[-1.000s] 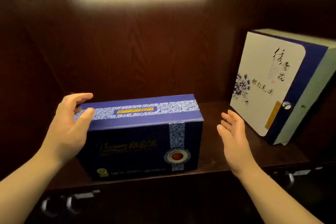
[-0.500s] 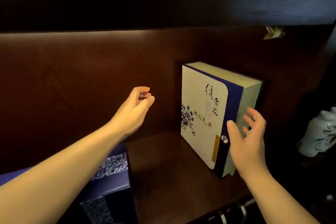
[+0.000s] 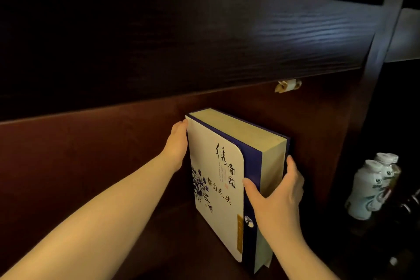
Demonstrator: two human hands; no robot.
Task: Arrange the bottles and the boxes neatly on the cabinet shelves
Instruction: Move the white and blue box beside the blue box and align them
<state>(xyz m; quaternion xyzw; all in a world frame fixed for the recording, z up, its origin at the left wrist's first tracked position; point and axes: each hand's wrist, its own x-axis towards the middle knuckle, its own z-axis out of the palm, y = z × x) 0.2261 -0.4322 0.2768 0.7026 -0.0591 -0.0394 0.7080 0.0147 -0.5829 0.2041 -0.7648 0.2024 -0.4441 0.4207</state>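
Observation:
A cream and dark-blue gift box [image 3: 213, 179] with black calligraphy and a blue flower print stands upright on the dark wooden shelf [image 3: 159, 234], turned at an angle. My left hand [image 3: 176, 145] presses flat against its left edge near the top. My right hand [image 3: 278, 198] grips its right side, thumb on the blue front band and fingers wrapped around the pale side. The box is held between both hands.
Several white plastic bottles [image 3: 368, 188] stand in the neighbouring compartment on the right, behind a dark vertical divider [image 3: 347, 143]. A thick dark shelf board [image 3: 181, 41] overhangs just above the box. A small pale fitting [image 3: 287, 85] hangs under it.
My view has swung right, away from the dark-blue box. Both hands have reached the cream box and closed on its two sides; earlier they were open and apart from it.

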